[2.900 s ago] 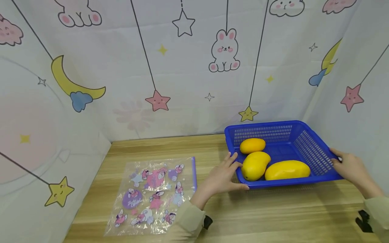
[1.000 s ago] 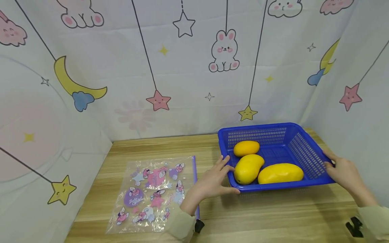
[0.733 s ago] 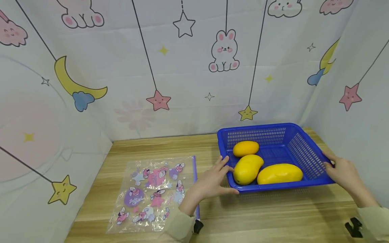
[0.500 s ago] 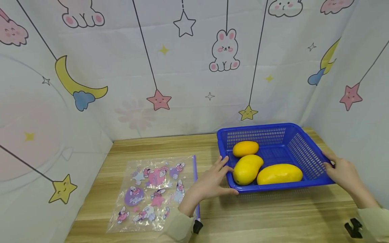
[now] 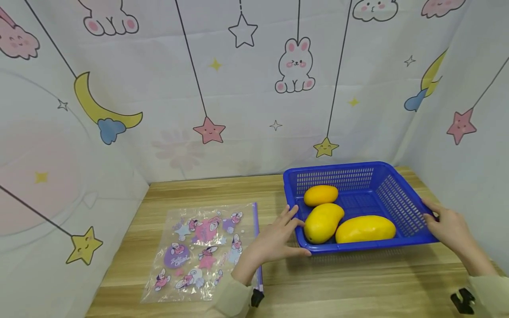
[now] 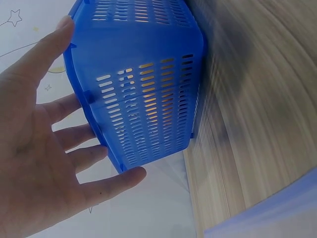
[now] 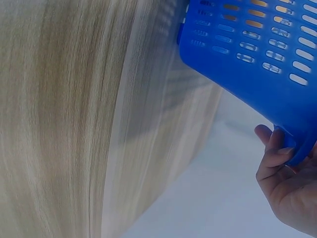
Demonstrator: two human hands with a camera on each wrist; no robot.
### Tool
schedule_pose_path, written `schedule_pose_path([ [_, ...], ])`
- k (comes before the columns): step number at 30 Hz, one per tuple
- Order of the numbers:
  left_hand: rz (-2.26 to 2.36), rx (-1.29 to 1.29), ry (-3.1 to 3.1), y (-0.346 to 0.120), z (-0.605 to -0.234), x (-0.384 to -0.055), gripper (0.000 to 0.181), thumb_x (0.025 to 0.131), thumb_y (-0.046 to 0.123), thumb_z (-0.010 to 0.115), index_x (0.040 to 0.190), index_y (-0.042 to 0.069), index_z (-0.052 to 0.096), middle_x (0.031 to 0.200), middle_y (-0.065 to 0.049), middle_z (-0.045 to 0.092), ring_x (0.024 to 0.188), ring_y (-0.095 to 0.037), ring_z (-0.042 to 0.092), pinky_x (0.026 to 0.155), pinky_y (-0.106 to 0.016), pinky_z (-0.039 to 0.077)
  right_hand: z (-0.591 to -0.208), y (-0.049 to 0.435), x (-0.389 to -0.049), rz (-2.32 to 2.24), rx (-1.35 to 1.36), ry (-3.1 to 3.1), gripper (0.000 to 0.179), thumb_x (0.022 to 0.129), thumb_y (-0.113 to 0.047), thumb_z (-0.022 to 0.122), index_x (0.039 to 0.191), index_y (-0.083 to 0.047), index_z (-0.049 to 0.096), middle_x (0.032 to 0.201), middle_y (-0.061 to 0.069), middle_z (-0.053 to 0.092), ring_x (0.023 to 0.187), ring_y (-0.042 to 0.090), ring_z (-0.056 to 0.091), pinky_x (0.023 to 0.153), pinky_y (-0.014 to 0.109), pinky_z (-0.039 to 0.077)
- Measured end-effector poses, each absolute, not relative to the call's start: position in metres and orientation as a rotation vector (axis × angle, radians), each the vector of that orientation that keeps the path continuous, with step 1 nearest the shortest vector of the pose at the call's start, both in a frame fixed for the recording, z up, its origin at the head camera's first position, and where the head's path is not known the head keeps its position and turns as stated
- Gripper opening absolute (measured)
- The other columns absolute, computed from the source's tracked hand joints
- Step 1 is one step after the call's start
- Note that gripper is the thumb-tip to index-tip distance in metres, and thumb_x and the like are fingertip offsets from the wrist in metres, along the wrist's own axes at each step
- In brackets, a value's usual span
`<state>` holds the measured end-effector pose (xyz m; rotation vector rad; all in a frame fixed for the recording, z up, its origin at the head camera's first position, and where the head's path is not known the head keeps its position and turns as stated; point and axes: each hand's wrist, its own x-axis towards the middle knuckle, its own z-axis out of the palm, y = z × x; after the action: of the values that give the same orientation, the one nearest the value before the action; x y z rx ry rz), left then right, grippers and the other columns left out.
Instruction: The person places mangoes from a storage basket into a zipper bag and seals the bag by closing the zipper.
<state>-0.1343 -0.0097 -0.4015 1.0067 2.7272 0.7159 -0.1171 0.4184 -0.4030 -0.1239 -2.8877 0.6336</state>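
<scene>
A blue slotted plastic basket sits at the back right of the table. Inside lie two mangoes along the left wall, and a longer smooth yellow fruit by the front wall. My left hand rests spread against the basket's left rim. In the left wrist view its nearly straight fingers reach along the rim without wrapping it. My right hand grips the right rim; in the right wrist view its curled fingers hook around the basket's edge.
A clear zip bag with pink and purple cartoon prints and a purple slider edge lies flat to the left, partly behind my left forearm. The wood-grain table meets a printed curtain at the back and sides.
Since the earliest frame, the basket with its fruit has shifted a little left and toward me, both hands moving along with it. Over the last second almost nothing has moved.
</scene>
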Motion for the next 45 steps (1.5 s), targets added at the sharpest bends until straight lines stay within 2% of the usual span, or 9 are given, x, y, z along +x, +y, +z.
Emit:
schedule_pose_path([
  [10, 0.734, 1.016, 2.708, -0.011, -0.399, -0.130, 0.068, 0.083, 0.060, 0.063, 0.133, 0.017, 0.050, 0.163, -0.006, 0.010, 0.151, -0.029, 0.007, 0.116, -0.053, 0.031, -0.403, 0.419, -0.116, 0.637, -0.142, -2.887, 0.047, 0.098, -0.012, 0.044, 0.139, 0.010, 0.038, 0.062, 0.007, 0.044, 0.047, 0.009, 0.030, 0.044, 0.024, 0.026],
  [17, 0.766, 1.018, 2.687, -0.014, -0.399, -0.128, 0.067, 0.083, 0.059, 0.065, 0.133, 0.017, 0.050, 0.163, -0.004, 0.009, 0.151, -0.029, 0.006, 0.115, -0.055, 0.031, -0.403, 0.418, -0.114, 0.656, -0.147, -2.889, 0.048, 0.098, -0.013, 0.045, 0.139, 0.010, 0.037, 0.071, 0.018, 0.052, 0.048, 0.010, 0.031, 0.044, 0.025, 0.029],
  [21, 0.771, 1.015, 2.676, -0.018, -0.398, -0.127, 0.066, 0.083, 0.057, 0.066, 0.133, 0.017, 0.050, 0.163, -0.005, 0.010, 0.151, -0.030, 0.007, 0.115, -0.056, 0.030, -0.403, 0.416, -0.111, 0.661, -0.139, -2.893, 0.048, 0.098, -0.013, 0.045, 0.140, 0.009, 0.037, 0.063, 0.011, 0.045, 0.045, 0.008, 0.029, 0.041, 0.025, 0.030],
  [23, 0.772, 1.012, 2.671, -0.019, -0.398, -0.126, 0.066, 0.083, 0.056, 0.067, 0.133, 0.016, 0.050, 0.163, -0.004, 0.010, 0.151, -0.030, 0.007, 0.115, -0.056, 0.031, -0.404, 0.414, -0.110, 0.645, -0.136, -2.894, 0.048, 0.097, -0.013, 0.045, 0.140, 0.008, 0.038, 0.059, 0.004, 0.039, 0.043, 0.006, 0.027, 0.040, 0.024, 0.029],
  [26, 0.768, 1.009, 2.670, -0.022, -0.397, -0.124, 0.066, 0.083, 0.056, 0.067, 0.132, 0.016, 0.051, 0.163, -0.004, 0.010, 0.151, -0.030, 0.007, 0.114, -0.056, 0.033, -0.405, 0.412, -0.109, 0.639, -0.126, -2.894, 0.049, 0.098, -0.014, 0.045, 0.141, 0.007, 0.038, 0.058, 0.002, 0.037, 0.043, 0.006, 0.025, 0.039, 0.023, 0.028],
  [42, 0.758, 1.013, 2.691, -0.028, -0.403, -0.115, 0.066, 0.085, 0.059, 0.062, 0.136, 0.019, 0.049, 0.164, 0.000, 0.005, 0.152, -0.027, 0.004, 0.114, -0.054, 0.034, -0.405, 0.405, -0.102, 0.627, -0.136, -2.895, 0.048, 0.097, -0.013, 0.044, 0.141, 0.008, 0.038, 0.054, -0.002, 0.031, 0.042, 0.005, 0.021, 0.038, 0.023, 0.026],
  [45, 0.756, 1.029, 2.704, -0.029, -0.403, -0.113, 0.067, 0.085, 0.059, 0.061, 0.137, 0.019, 0.048, 0.164, -0.001, 0.006, 0.152, -0.028, 0.006, 0.113, -0.054, 0.035, -0.405, 0.404, -0.101, 0.614, -0.148, -2.873, 0.048, 0.097, -0.012, 0.045, 0.139, 0.008, 0.040, 0.056, 0.002, 0.035, 0.044, 0.007, 0.023, 0.041, 0.024, 0.025],
])
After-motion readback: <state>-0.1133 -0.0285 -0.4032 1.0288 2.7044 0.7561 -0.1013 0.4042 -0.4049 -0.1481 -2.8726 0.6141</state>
